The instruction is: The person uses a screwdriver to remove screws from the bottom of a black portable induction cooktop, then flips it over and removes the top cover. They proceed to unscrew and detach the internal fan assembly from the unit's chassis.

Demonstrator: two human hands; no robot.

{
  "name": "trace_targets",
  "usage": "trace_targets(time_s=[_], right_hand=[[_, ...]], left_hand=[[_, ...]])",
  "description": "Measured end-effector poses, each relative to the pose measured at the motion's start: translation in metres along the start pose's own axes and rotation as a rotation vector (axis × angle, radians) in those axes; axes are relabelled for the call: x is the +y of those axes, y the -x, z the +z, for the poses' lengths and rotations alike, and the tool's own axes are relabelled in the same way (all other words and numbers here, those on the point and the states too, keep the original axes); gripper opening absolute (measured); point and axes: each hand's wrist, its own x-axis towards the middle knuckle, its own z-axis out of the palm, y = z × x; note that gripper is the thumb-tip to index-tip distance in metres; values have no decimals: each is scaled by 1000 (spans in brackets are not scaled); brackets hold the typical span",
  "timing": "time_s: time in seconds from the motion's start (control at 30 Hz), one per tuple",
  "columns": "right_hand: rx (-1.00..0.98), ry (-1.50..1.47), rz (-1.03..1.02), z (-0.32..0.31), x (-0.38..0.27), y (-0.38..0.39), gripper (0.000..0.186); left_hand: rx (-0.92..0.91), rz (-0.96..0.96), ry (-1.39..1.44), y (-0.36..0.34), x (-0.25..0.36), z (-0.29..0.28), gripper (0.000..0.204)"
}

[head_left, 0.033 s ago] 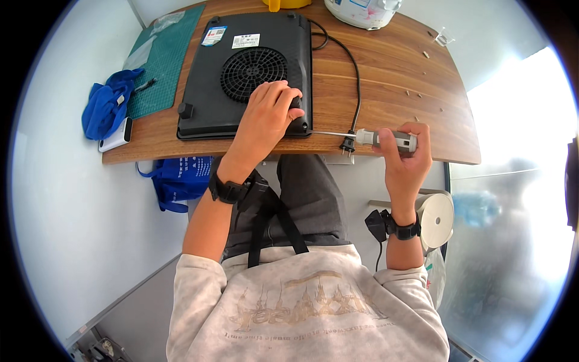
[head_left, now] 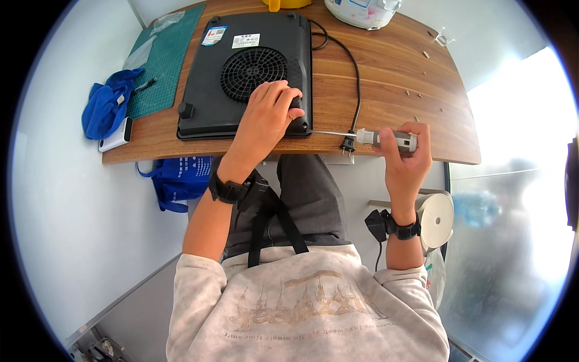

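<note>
Head view: 1 screwdriver (head_left: 365, 137), long axis L–R, tip pointing L at 1 blk appliance (head_left: 247, 66). R hand (head_left: 405, 158) grips handle (head_left: 406, 142); L hand (head_left: 265, 117) pinches corner foot (head_left: 295, 102).

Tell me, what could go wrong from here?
The screwdriver might slip at the corner of the case and jab the left grip, which rests close by. It could also snag the cord near its shaft. Small bits scattered on the table might get brushed off.
</note>
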Motion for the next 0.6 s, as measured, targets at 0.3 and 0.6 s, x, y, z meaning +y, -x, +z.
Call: trace_targets(time_s=[0.3,0.6], right_hand=[[43,-11,-23,1,3,2,29],[-1,396,-267,-6,-16,14,32]], left_hand=[[4,6,-3,0,-1,0,32],[-11,0,-4,0,0,1,33]])
